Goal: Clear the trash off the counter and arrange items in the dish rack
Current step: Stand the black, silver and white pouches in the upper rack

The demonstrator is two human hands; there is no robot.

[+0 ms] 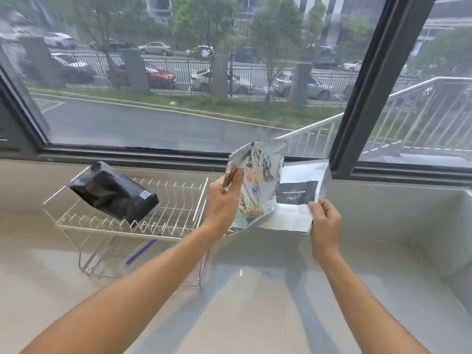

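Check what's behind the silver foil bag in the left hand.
Behind the silver foil bag, held by the left hand, lies a white bag with a dark label, gripped by the right hand. Its left part is covered by the foil.

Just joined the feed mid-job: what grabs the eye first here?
The crinkled silver foil bag, held up at centre in the left hand. Just right of it, the right hand pinches the corner of a white pouch with a black label. On the left, a black bag lies tilted in the wire dish rack.
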